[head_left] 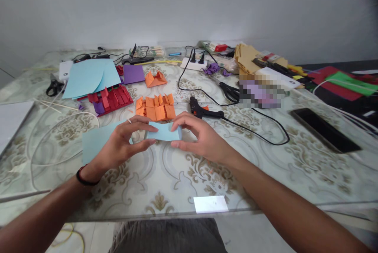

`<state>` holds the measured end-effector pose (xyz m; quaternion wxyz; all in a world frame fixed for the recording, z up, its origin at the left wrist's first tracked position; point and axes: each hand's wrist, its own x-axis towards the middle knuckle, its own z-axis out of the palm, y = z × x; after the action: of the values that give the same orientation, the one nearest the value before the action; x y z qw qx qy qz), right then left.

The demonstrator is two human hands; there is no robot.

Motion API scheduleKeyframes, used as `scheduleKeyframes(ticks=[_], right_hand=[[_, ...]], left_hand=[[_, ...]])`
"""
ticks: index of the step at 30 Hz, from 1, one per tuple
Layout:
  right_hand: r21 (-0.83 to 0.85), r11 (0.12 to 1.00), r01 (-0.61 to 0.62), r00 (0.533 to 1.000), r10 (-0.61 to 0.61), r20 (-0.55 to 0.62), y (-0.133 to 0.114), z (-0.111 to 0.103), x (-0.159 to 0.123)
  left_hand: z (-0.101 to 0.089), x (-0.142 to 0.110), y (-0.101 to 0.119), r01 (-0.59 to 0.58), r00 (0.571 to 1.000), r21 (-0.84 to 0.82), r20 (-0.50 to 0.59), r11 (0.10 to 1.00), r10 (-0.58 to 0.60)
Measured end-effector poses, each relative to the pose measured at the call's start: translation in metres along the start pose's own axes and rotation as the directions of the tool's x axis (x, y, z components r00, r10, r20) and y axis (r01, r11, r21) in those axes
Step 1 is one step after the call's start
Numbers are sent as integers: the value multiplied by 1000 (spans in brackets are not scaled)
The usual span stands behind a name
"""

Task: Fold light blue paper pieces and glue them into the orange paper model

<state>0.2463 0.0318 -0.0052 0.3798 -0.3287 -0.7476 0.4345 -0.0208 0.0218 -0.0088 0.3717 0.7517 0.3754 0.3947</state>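
Between my two hands is a small folded piece of light blue paper, held just above the table. My left hand pinches its left end between thumb and fingers. At the right end, my right hand grips it the same way. A flat light blue sheet lies partly under my left hand and forearm. Just beyond the held paper sit folded orange paper pieces. A black glue gun rests on its side past my right hand.
Red folded paper, blue sheets and a purple square lie back left. A power strip, scissors and black cord are beyond my right hand. A phone lies right; a white card is near the front edge.
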Motion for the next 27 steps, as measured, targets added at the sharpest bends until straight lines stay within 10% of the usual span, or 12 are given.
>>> scheduleKeyframes(ticks=[8,27], right_hand=[[362,924,-121,988,78,131,5,-3,0],[442,895,-56,989,-11,147,11,3,1]], left_hand=[[0,1,10,137,990,-207,41,969,-132],[7,0,7,231,966,-563,227,794,-120]])
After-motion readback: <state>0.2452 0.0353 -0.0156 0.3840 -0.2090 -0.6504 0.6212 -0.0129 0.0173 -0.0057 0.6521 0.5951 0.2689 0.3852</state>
